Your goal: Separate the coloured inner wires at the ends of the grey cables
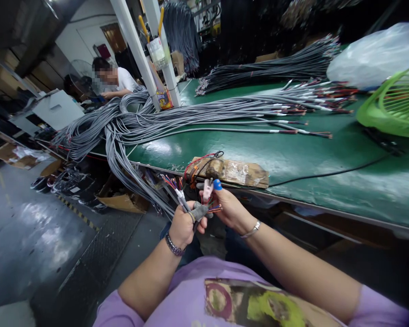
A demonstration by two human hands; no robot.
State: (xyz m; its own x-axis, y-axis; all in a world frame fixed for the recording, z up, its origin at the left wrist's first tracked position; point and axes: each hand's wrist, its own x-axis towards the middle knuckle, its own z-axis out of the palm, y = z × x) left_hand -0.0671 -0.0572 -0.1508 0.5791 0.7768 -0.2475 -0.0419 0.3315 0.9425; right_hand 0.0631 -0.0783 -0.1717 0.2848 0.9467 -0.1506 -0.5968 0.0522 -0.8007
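My left hand (186, 227), with grey covers on its thumb and a finger, is closed around a grey cable. Thin coloured wires (215, 209) stick out from its grip toward the right. Beside that hand rise more grey cable ends (180, 194) with white wrapping and fanned, stripped wires. My right hand (230, 209) wears a blue cover on one fingertip and pinches a small pale pink piece (207, 190), whose kind I cannot make out. Just beyond both hands, a worn wooden block (240, 172) with tape, a brownish lump and red and black leads lies at the bench edge.
Long grey cables (177, 117) lie across the green bench (327, 168), some hanging over its front edge. Behind them is a darker cable bundle (259, 72). A green fan guard (391, 104) and a plastic bag (378, 54) stand right. Another person (122, 81) sits far left.
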